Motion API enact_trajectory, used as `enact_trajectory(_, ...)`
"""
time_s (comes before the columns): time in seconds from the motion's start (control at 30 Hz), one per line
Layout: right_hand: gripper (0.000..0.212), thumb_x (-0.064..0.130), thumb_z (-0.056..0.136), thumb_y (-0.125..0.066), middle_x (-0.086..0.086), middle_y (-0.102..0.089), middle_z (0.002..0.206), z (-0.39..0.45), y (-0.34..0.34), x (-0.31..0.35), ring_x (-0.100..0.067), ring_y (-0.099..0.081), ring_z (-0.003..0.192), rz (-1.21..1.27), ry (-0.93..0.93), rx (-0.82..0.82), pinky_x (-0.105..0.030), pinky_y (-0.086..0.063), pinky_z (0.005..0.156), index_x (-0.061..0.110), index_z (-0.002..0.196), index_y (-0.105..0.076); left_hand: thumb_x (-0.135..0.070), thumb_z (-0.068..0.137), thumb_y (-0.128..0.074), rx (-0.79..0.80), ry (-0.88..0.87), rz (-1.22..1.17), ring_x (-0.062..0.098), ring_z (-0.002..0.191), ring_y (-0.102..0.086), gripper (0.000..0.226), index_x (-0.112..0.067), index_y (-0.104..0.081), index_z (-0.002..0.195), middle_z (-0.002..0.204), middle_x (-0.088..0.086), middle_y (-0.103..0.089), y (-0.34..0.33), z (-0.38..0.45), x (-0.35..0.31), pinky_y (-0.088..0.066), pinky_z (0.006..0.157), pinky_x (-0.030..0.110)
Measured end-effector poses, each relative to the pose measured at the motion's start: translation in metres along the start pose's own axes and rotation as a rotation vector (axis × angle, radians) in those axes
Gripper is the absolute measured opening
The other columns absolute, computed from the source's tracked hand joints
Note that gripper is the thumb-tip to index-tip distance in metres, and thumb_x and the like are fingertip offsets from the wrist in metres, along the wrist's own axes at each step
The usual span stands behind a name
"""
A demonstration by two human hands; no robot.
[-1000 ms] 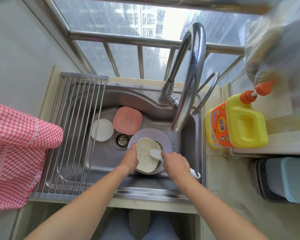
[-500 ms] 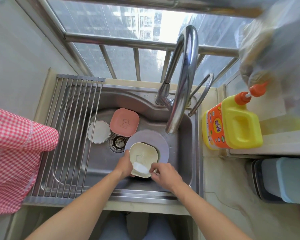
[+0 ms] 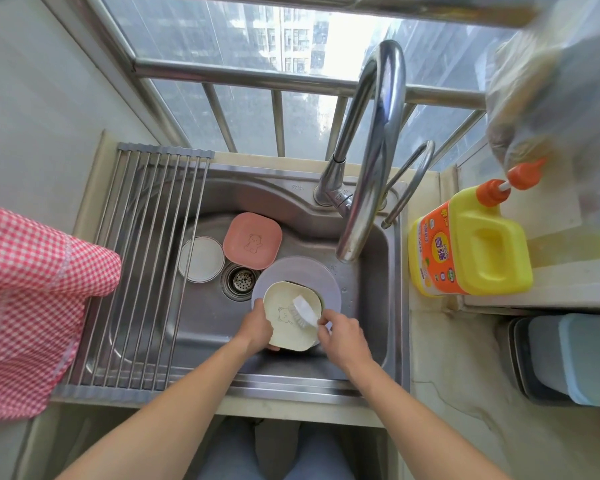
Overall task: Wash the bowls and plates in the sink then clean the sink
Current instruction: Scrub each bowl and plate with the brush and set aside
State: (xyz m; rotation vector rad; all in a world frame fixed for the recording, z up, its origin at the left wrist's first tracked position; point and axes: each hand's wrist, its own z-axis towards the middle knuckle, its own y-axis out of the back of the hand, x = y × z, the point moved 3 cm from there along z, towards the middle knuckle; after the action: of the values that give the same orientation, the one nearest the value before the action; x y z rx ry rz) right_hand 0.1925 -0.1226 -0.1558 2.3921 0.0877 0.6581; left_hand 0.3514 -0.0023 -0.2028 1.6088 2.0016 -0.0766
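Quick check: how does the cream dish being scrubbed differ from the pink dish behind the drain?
The cream dish is held tilted by the left hand, over the grey plate; the pink dish lies untouched in the sink. The right hand works a white brush on the cream dish; nothing touches the pink one. Both are rounded squares with a bear drawing.

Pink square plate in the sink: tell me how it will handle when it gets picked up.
The pink square plate looks like thin moulded plastic, so it is probably light and stiff, and unlikely to break. It lies in the wet sink, so it may be slippery. It leans partly on the basin's back slope, so a nudge could slide it toward the drain.
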Motion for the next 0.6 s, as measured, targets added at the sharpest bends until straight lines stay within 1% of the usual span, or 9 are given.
enact_trajectory(0.1, 0.013, 0.027, 0.092, -0.056, 0.004, -0.063, 0.08, -0.01, -0.015, 0.016, -0.016, -0.056, 0.073, 0.048, 0.091, 0.145, -0.032, -0.049, 0.071, 0.028, 0.099, -0.067, -0.016, 0.085, -0.052, -0.012, -0.024, -0.034, 0.032, 0.098, -0.064, 0.036, -0.02, -0.038, 0.118, 0.116, 0.012, -0.058, -0.003, 0.017, 0.018, -0.062, 0.06, 0.05)
enact_trajectory(0.13, 0.013, 0.027, 0.092, -0.056, 0.003, -0.063, 0.08, -0.011, -0.014, 0.017, -0.017, -0.057, 0.074, 0.045, 0.089, 0.128, -0.033, -0.048, 0.07, 0.028, 0.099, -0.067, -0.016, 0.084, -0.052, -0.004, -0.025, -0.056, 0.032, 0.098, -0.064, 0.038, -0.022, -0.038, 0.119, 0.116, 0.012, -0.059, -0.004, 0.024, 0.024, -0.062, 0.059, 0.05)
enact_trajectory(0.2, 0.014, 0.025, 0.095, -0.052, -0.002, -0.062, 0.085, -0.004, -0.007, 0.011, -0.026, -0.058, 0.08, 0.006, 0.022, -0.012, -0.034, -0.048, 0.066, 0.027, 0.102, -0.064, -0.004, 0.081, -0.04, 0.023, 0.009, -0.117, 0.034, 0.102, -0.061, 0.047, -0.021, -0.036, 0.125, 0.121, 0.014, -0.056, -0.002, 0.017, 0.019, -0.062, 0.061, 0.05)
enact_trajectory(0.27, 0.013, 0.024, 0.097, -0.049, -0.004, -0.06, 0.085, -0.001, -0.002, 0.007, -0.03, -0.056, 0.08, -0.041, -0.043, -0.105, -0.035, -0.046, 0.064, 0.025, 0.103, -0.061, 0.0, 0.08, -0.034, 0.052, 0.04, -0.161, 0.035, 0.108, -0.059, 0.052, -0.018, -0.036, 0.129, 0.125, 0.014, -0.054, -0.001, 0.01, 0.015, -0.063, 0.065, 0.05)
enact_trajectory(0.37, 0.013, 0.028, 0.094, -0.052, -0.002, -0.064, 0.084, -0.002, -0.011, 0.015, -0.03, -0.059, 0.083, -0.02, 0.048, 0.014, -0.038, -0.053, 0.07, 0.03, 0.103, -0.061, -0.004, 0.082, -0.04, 0.105, 0.035, -0.261, 0.032, 0.109, -0.062, 0.048, -0.016, -0.045, 0.128, 0.126, 0.013, -0.059, -0.001, 0.001, 0.008, -0.063, 0.072, 0.05)
enact_trajectory(0.43, 0.013, 0.03, 0.093, -0.053, 0.002, -0.062, 0.077, -0.007, -0.015, 0.02, -0.026, -0.057, 0.081, -0.022, 0.115, 0.112, -0.039, -0.053, 0.073, 0.033, 0.102, -0.061, -0.004, 0.087, -0.045, 0.156, 0.021, -0.304, 0.028, 0.106, -0.067, 0.04, -0.018, -0.058, 0.122, 0.118, 0.012, -0.068, -0.003, -0.003, 0.004, -0.063, 0.074, 0.045)
enact_trajectory(0.47, 0.013, 0.029, 0.094, -0.052, 0.001, -0.063, 0.079, -0.005, -0.014, 0.019, -0.027, -0.057, 0.082, -0.036, 0.112, 0.097, -0.038, -0.052, 0.072, 0.033, 0.103, -0.061, -0.002, 0.087, -0.043, 0.171, 0.024, -0.328, 0.028, 0.106, -0.068, 0.041, -0.018, -0.06, 0.121, 0.117, 0.012, -0.069, -0.004, -0.002, 0.005, -0.062, 0.074, 0.044)
enact_trajectory(0.57, 0.015, 0.026, 0.099, -0.048, -0.009, -0.066, 0.094, 0.004, -0.004, 0.01, -0.033, -0.056, 0.084, -0.11, 0.002, -0.087, -0.036, -0.047, 0.068, 0.027, 0.107, -0.061, 0.003, 0.082, -0.033, 0.184, 0.059, -0.365, 0.029, 0.113, -0.063, 0.054, -0.013, -0.051, 0.13, 0.129, 0.015, -0.062, -0.005, -0.001, 0.007, -0.062, 0.077, 0.048)
enact_trajectory(0.6, 0.014, 0.026, 0.1, -0.048, -0.01, -0.066, 0.095, 0.004, -0.004, 0.01, -0.033, -0.055, 0.083, -0.113, -0.007, -0.105, -0.036, -0.046, 0.067, 0.025, 0.107, -0.06, 0.005, 0.084, -0.032, 0.189, 0.051, -0.366, 0.028, 0.112, -0.064, 0.053, -0.014, -0.053, 0.13, 0.127, 0.013, -0.064, -0.005, -0.003, 0.006, -0.062, 0.077, 0.047)
